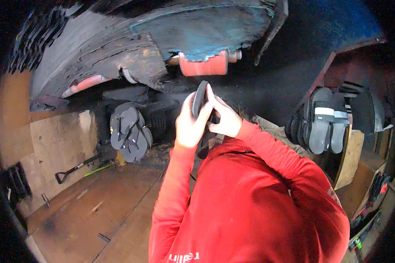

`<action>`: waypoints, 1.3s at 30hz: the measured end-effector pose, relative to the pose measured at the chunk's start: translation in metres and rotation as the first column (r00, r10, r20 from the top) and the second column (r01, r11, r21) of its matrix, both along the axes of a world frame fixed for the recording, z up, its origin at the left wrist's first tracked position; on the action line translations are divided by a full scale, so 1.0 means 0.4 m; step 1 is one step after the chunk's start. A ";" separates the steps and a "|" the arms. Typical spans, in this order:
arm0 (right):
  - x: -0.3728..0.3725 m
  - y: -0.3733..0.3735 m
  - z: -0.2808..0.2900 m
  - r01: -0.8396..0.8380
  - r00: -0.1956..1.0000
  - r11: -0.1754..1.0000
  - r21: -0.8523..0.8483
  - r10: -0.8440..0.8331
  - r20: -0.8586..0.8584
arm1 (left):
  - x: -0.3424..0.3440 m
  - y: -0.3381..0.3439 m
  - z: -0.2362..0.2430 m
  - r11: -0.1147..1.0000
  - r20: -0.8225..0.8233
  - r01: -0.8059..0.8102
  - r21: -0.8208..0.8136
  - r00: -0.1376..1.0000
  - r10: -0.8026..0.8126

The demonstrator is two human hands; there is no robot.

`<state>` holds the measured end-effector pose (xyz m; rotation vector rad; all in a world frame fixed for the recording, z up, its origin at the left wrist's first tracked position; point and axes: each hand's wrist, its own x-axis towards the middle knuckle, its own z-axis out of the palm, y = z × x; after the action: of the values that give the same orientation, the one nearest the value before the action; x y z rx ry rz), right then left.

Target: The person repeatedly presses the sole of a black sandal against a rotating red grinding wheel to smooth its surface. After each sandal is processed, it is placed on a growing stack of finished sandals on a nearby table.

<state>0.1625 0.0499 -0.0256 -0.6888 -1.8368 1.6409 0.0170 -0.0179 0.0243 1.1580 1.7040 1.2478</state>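
A dark grey sandal (199,100) stands on edge between my two hands, its sole seen nearly side-on. My left hand (188,127) wraps round its left side, closed on it. From the right, my right hand (226,117) grips the same sandal, with fingers up along its edge. The strap area is mostly covered by my hands. Just beyond the sandal's upper end is a red abrasive roller (203,65) on a metal shaft, with a gap between them.
A dusty machine hood (202,30) overhangs the roller. A second red roller (87,84) sits further left. Stacked grey flip-flops (129,131) are at the left, and dark slides with pale straps (322,125) at the right. A black-handled tool (68,173) lies by a wooden board (63,136).
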 end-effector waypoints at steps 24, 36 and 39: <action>-0.009 0.019 -0.015 0.036 0.942 0.969 0.245 -0.115 0.314 | 0.054 0.072 -0.011 0.975 0.126 -0.224 -0.005 0.967 0.222; -0.025 0.005 -0.064 0.244 0.929 0.932 0.268 -0.304 0.210 | 0.022 0.157 0.043 0.988 -0.446 -0.067 -0.141 0.895 -0.002; -0.013 0.015 -0.067 0.195 0.922 0.928 0.317 -0.284 0.264 | 0.026 0.154 0.041 0.995 -0.372 -0.064 -0.078 0.928 0.031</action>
<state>0.1574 0.0558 -0.0525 -1.0394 -2.0527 1.1271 0.0276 0.0435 0.0407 1.3704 2.0511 1.0129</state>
